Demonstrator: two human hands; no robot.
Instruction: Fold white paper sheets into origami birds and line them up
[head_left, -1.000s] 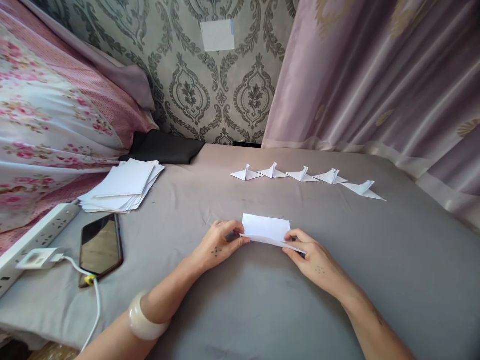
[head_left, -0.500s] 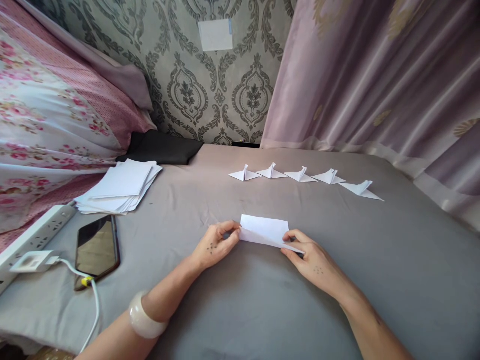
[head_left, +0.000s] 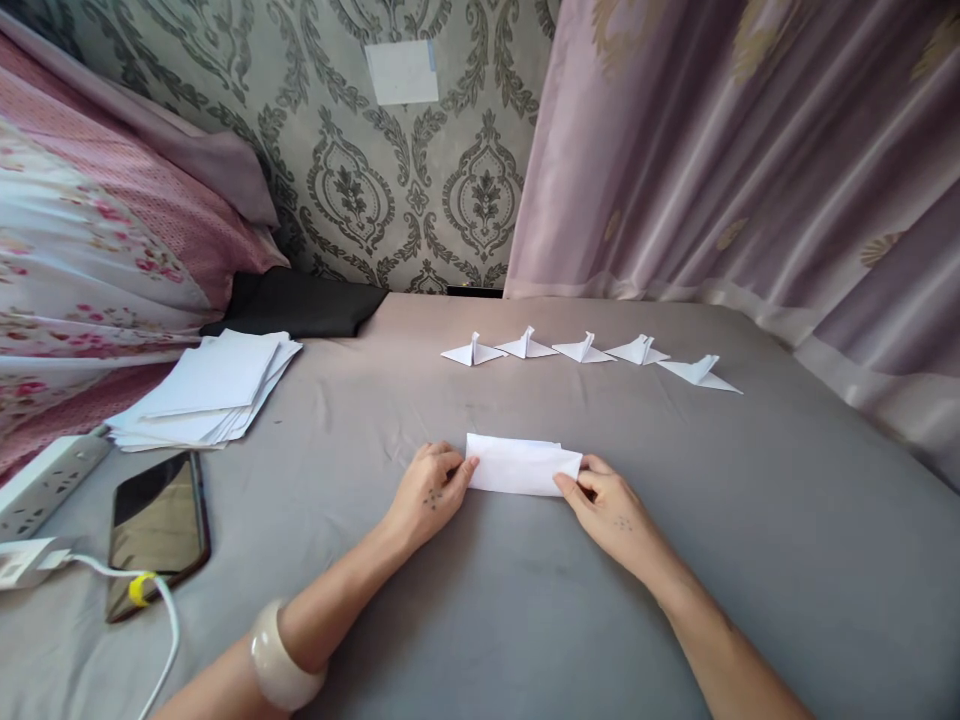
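A white sheet of paper [head_left: 517,466], folded over into a long strip, is held just above or on the grey cloth between both hands. My left hand [head_left: 431,492] pinches its left end, thumb in front and fingers curled behind. At the right end, my right hand [head_left: 606,500] grips the paper with the thumb on the near face and the fingers at the back. The upper edges of the two layers do not quite line up. Beyond it stands a row of several folded white paper figures, one of them a bird-like shape [head_left: 528,344].
On the left lie a stack of white paper [head_left: 214,385], a phone [head_left: 159,520], a white cable [head_left: 174,625] and a power strip [head_left: 49,485]. A dark folded cloth [head_left: 304,302] sits behind the stack. Curtains [head_left: 675,150] hang at the right.
The paper's near flap has been brought up and over, so it now covers most of the back layer. My right hand turned upward with it. The view has shifted slightly right.
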